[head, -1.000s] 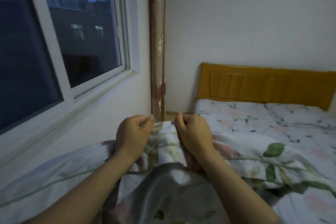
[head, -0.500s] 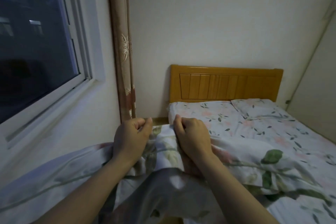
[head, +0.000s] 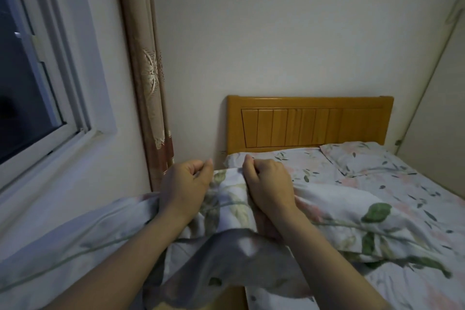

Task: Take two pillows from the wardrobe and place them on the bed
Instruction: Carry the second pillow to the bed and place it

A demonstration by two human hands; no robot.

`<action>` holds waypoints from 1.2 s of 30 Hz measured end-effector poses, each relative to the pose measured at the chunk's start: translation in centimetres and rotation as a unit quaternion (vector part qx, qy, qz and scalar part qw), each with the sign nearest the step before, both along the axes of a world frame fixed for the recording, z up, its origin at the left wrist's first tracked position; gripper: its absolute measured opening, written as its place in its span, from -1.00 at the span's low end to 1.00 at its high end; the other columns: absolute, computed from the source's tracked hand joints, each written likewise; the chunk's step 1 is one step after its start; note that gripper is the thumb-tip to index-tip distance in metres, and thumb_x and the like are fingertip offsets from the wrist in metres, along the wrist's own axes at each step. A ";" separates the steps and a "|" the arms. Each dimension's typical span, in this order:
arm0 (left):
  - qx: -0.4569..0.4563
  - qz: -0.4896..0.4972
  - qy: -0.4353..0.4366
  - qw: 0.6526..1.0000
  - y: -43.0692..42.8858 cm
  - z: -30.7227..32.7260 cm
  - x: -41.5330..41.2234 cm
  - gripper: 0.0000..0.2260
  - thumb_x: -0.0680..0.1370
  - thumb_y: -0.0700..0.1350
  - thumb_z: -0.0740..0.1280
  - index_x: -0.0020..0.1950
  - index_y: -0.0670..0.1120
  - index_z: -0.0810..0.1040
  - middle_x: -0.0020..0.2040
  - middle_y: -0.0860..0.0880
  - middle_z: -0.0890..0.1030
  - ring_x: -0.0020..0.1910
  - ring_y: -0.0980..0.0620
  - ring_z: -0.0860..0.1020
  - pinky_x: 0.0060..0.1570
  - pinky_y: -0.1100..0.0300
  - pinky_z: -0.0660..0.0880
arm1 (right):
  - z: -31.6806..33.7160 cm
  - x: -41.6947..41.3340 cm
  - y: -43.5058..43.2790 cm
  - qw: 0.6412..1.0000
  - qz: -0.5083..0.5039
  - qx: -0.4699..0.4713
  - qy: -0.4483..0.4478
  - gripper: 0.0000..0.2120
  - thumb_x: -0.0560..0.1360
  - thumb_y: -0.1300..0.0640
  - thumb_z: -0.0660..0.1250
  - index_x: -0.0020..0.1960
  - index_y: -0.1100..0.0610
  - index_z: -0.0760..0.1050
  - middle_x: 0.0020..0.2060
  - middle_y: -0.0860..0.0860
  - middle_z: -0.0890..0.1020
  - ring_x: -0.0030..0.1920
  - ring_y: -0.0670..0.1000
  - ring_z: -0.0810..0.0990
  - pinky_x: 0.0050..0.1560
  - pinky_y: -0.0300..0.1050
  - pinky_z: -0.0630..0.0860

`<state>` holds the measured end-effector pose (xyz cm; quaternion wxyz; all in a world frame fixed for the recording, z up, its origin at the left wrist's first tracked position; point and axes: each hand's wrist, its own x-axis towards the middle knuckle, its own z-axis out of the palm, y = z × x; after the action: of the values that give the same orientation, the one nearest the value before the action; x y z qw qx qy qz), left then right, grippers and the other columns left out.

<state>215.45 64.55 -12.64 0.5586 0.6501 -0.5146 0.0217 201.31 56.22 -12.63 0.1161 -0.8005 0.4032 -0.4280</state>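
Left hand and right hand side by side, each fisted and pinching the top edge of a floral pillow held up in front of the person. Its bulk drapes down over the forearms, toward 6 o'clock. Bed lies from 1 to 4 o'clock, wooden headboard at 12. One matching pillow already rests at the bed's head, 2 o'clock. Judged: first pillow placed; second in hand, not yet set down. Wardrobe not in view.

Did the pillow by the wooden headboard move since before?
No. The pillow lies at the same end of the headboard as before; only the camera turned.
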 end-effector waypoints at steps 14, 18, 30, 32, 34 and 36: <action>0.016 -0.077 0.039 0.996 -20.3 -1.3 13.7 -0.60 0.54 -0.05 0.27 -0.46 -0.19 0.49 -0.52 -0.17 0.52 -0.52 -0.04 0.45 -0.44 0.01 0.41 | -0.8 12.6 -17.6 0.997 -0.076 0.006 0.032 -0.52 0.59 -0.06 0.08 -0.45 0.07 0.42 -0.51 -0.01 0.50 -0.41 0.05 0.50 -0.30 0.01 0.45; 0.017 -0.111 0.026 0.993 -26.7 -0.3 18.1 -0.60 0.54 -0.02 0.27 -0.45 -0.19 0.49 -0.55 -0.11 0.47 -0.52 -0.03 0.43 -0.43 0.01 0.40 | -0.1 16.6 -23.1 0.992 -0.121 0.002 0.020 -0.51 0.58 -0.06 0.09 -0.44 0.11 0.45 -0.47 0.07 0.55 -0.36 0.12 0.54 -0.28 0.05 0.45; 0.028 -0.141 0.023 0.989 -44.2 -2.6 25.9 -0.54 0.48 0.10 0.22 -0.45 -0.23 0.43 -0.54 -0.18 0.43 -0.53 -0.03 0.37 -0.42 -0.05 0.39 | -2.0 23.9 -39.2 0.990 -0.135 0.005 0.031 -0.50 0.59 -0.04 0.09 -0.49 0.07 0.34 -0.57 -0.05 0.40 -0.49 -0.04 0.41 -0.40 -0.11 0.27; 0.029 -0.141 0.026 0.989 -46.2 -2.7 26.6 -0.55 0.50 0.08 0.24 -0.44 -0.23 0.44 -0.54 -0.19 0.44 -0.53 -0.01 0.37 -0.42 -0.07 0.41 | -2.0 24.5 -41.2 0.991 -0.130 0.001 0.028 -0.49 0.60 -0.03 0.09 -0.52 0.06 0.31 -0.59 -0.05 0.38 -0.52 -0.08 0.37 -0.44 -0.11 0.27; 0.035 -0.140 0.024 0.989 -49.4 -2.7 27.6 -0.55 0.49 0.09 0.23 -0.44 -0.23 0.45 -0.53 -0.19 0.46 -0.53 -0.06 0.40 -0.42 -0.07 0.42 | -2.3 25.4 -44.5 0.992 -0.126 0.001 0.024 -0.49 0.60 -0.04 0.08 -0.51 0.07 0.34 -0.60 -0.05 0.37 -0.54 -0.09 0.35 -0.44 -0.11 0.27; 0.037 -0.136 0.015 0.990 -53.0 -2.4 28.5 -0.56 0.51 0.07 0.24 -0.44 -0.23 0.46 -0.52 -0.18 0.48 -0.50 -0.09 0.43 -0.41 -0.05 0.42 | -2.1 26.3 -48.0 0.992 -0.127 0.015 0.020 -0.48 0.60 -0.05 0.08 -0.49 0.10 0.39 -0.59 -0.05 0.37 -0.54 -0.09 0.33 -0.45 -0.14 0.26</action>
<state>243.93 11.59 -15.01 0.5394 0.5946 -0.5904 -0.0832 227.59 8.22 -14.76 0.0648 -0.7491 0.5105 -0.4172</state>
